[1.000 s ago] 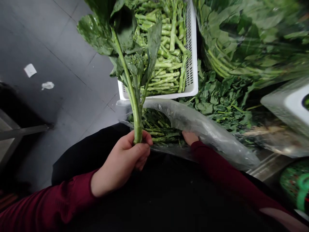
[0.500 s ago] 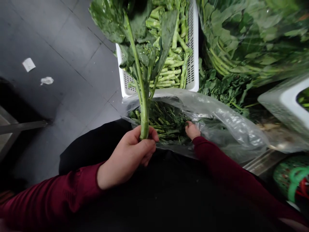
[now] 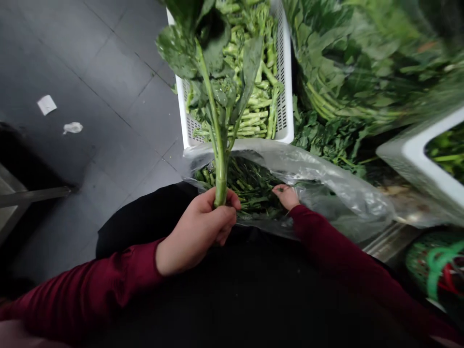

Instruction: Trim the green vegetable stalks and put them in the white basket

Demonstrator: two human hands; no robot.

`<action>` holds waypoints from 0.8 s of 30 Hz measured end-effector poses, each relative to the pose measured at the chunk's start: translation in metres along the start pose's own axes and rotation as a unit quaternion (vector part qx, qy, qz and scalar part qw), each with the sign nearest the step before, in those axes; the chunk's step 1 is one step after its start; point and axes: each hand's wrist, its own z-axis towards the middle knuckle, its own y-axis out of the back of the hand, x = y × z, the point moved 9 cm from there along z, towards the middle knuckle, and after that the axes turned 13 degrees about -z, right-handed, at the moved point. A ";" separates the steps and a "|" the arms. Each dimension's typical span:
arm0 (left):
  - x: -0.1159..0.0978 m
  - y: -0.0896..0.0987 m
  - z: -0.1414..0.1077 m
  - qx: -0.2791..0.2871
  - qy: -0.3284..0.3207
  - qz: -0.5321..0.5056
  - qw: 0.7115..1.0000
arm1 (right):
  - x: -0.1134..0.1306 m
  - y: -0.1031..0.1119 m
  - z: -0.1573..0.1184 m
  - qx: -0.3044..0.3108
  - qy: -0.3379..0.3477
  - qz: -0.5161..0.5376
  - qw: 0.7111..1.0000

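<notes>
My left hand (image 3: 203, 227) is closed round the thick lower end of a Chinese broccoli stalk (image 3: 222, 166). The stalk stands upright, its broad leaves and bud head spreading in front of the white basket. Over the mouth of a clear plastic bag (image 3: 326, 169), my right hand (image 3: 287, 196) has its fingers pinched together. Whatever lies in that pinch is too small to make out. Loose leafy greens and stems (image 3: 250, 186) fill the bag below it, partly hidden by my left hand and the stalk.
Beyond the bag is a white slotted basket (image 3: 288, 96) of trimmed stalks. A big bag of leafy greens (image 3: 362, 63) lies at the upper right, near another white container (image 3: 416, 145). A green basket (image 3: 416, 261) sits lower right. Paper scraps (image 3: 47, 105) lie on the tiled floor (image 3: 116, 87).
My right fingers have shifted slightly left over the greens, now showing more clearly in a pinch. My left hand still holds the stalk. The whole view has tilted a little.
</notes>
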 end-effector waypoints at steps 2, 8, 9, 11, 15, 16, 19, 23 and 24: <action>0.004 -0.007 -0.002 0.023 -0.009 0.020 0.999 | 0.002 0.013 -0.018 -0.013 0.009 0.036 0.999; 0.030 -0.020 0.004 0.044 -0.080 0.131 0.987 | 0.026 0.082 -0.102 -0.167 0.024 0.093 0.981; 0.035 -0.022 0.006 0.043 -0.096 0.151 0.983 | 0.036 0.099 -0.122 -0.210 0.048 0.103 0.971; 0.044 -0.028 0.009 0.050 -0.128 0.184 0.973 | 0.061 0.130 -0.165 -0.284 0.106 0.103 0.947; 0.060 -0.050 0.004 0.126 -0.171 0.197 0.957 | 0.092 0.170 -0.239 -0.373 0.165 0.053 0.911; 0.064 -0.056 0.000 0.154 -0.176 0.190 0.954 | 0.095 0.177 -0.253 -0.395 0.173 0.053 0.901; 0.071 -0.071 -0.012 0.232 -0.180 0.164 0.942 | 0.095 0.191 -0.283 -0.440 0.195 0.108 0.870; 0.065 -0.077 -0.020 0.276 -0.188 0.154 0.930 | 0.074 0.180 -0.275 -0.352 0.158 0.338 0.858; 0.059 -0.074 -0.019 0.262 -0.200 0.154 0.931 | 0.066 0.171 -0.267 -0.313 0.137 0.409 0.846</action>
